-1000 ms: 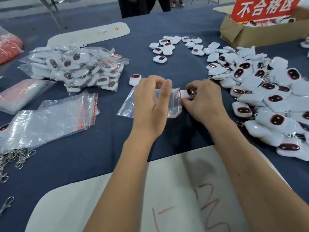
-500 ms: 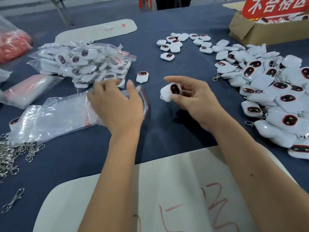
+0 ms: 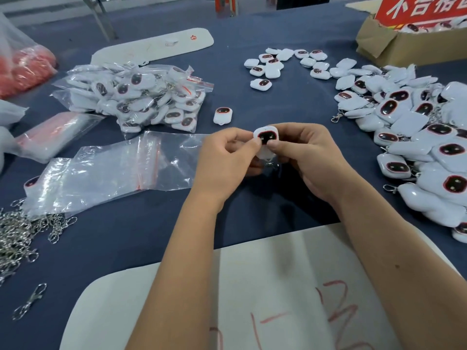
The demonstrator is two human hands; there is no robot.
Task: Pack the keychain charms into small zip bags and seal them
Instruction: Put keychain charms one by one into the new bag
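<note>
both hands pinching one white charm point(image 3: 265, 137) above mid worktop point(image 3: 278, 107), left hand point(image 3: 227, 160), right hand point(image 3: 310, 157), empty zip bags point(image 3: 113, 170) flat toward left edge, loose charm pile point(image 3: 417, 137) along right edge

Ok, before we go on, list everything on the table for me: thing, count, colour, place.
held charm: one, white with dark face, centre, between both hands
lone charm: one, white, just beyond the hands
loose charms: many, white, heaped at right
small charm cluster: over a dozen, white, far centre
bagged charms: many, clear bags, far left
empty zip bags: several, clear with red strip, left
metal clasps: many, silver, near left
cardboard box: one, brown, far right
left hand: pinches the held charm
right hand: grips the held charm
</note>
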